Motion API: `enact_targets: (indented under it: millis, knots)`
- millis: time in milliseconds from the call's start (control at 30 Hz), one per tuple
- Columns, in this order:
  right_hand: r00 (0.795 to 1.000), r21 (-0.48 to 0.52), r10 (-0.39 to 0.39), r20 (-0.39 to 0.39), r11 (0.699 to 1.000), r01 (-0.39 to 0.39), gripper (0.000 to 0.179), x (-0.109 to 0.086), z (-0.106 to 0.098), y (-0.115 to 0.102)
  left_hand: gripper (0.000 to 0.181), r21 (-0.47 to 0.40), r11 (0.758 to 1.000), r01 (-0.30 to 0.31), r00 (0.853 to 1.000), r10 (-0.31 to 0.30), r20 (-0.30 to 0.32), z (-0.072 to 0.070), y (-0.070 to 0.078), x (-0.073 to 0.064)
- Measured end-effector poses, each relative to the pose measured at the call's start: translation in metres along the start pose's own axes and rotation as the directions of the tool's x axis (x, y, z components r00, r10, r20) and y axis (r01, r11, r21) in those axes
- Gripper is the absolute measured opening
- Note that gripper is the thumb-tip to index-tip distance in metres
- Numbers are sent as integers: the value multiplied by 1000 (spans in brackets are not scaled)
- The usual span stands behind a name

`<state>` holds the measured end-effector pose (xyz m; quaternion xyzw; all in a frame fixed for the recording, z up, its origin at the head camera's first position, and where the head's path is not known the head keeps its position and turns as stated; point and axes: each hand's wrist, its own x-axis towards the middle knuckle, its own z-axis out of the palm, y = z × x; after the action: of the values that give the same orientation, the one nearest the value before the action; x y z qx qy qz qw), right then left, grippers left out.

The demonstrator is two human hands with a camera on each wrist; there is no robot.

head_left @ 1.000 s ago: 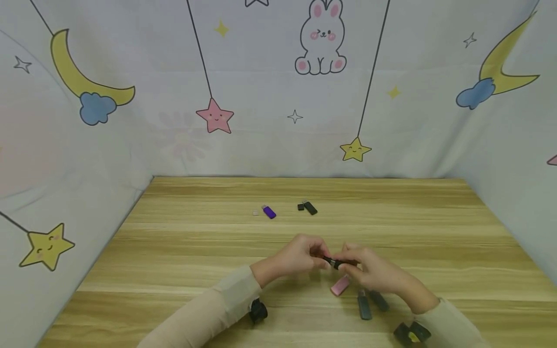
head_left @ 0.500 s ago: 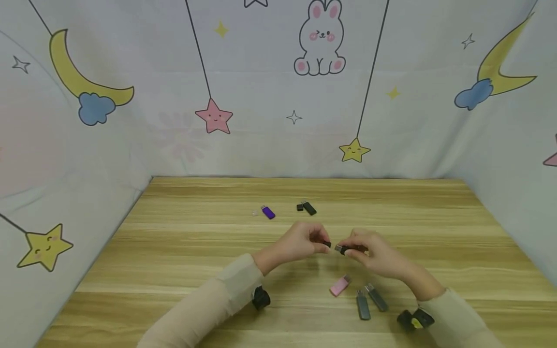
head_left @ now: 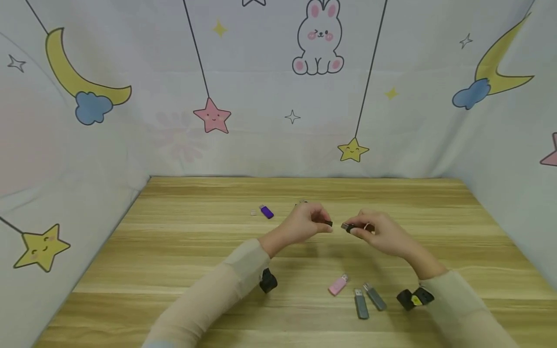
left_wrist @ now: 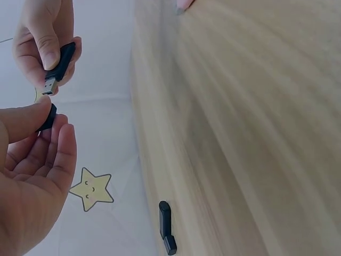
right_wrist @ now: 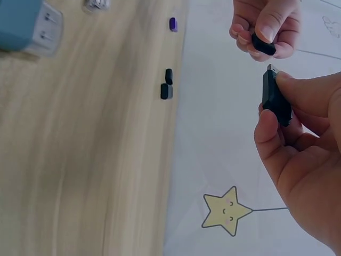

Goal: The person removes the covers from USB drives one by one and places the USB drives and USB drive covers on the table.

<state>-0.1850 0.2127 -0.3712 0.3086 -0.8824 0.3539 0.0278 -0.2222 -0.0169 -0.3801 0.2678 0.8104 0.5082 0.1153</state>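
Observation:
My left hand [head_left: 304, 223] pinches a small black cap [left_wrist: 48, 118] between thumb and fingers. Across a narrow gap, my right hand [head_left: 385, 233] grips a black USB flash drive [right_wrist: 275, 96], its bare metal plug [left_wrist: 49, 86] facing the cap. Both hands are raised above the wooden table. Behind the left hand, a second black flash drive [left_wrist: 165, 218] with its cap [left_wrist: 170, 245] lies on the table, mostly hidden in the head view. To its left is a purple flash drive [head_left: 267, 211] beside a clear cap [head_left: 253, 212].
Nearer the front lie a pink flash drive [head_left: 338, 284] and two grey ones, a left one [head_left: 361, 304] and a right one [head_left: 375, 296], all with plugs bare. A printed cloth [head_left: 261, 96] walls the back and sides of the wooden table [head_left: 174, 270].
The cap and the drive have come apart, with a gap between them. Both hands have moved forward over the table, and the left hand now covers most of the rear black drive.

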Motion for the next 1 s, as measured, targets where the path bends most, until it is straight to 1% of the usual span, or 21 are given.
enact_targets:
  millis: [100,267,367,567,800,1000]
  knots:
    - [1000,3,21,-14,1000,-21,18,3,-4,2,8,-10,1000,0,1000,0,-24,-1,0,7]
    - [998,0,59,-32,998,-59,19,8,-9,4,9,1,999,39,999,-38,-39,-4,3,20]
    - [995,0,81,-50,997,-81,20,12,-12,5,10,3,999,32,998,-31,-49,-7,7,29]
    - [990,36,120,-72,992,-118,23,19,-21,10,10,10,1000,21,998,-21,-61,-11,14,43]
    - [982,35,156,-109,988,-153,25,27,-30,17,11,-22,999,40,995,-42,-89,-12,16,55]
    - [973,52,199,-118,980,-194,29,33,-36,23,12,-14,999,37,993,-39,-116,-12,15,65]
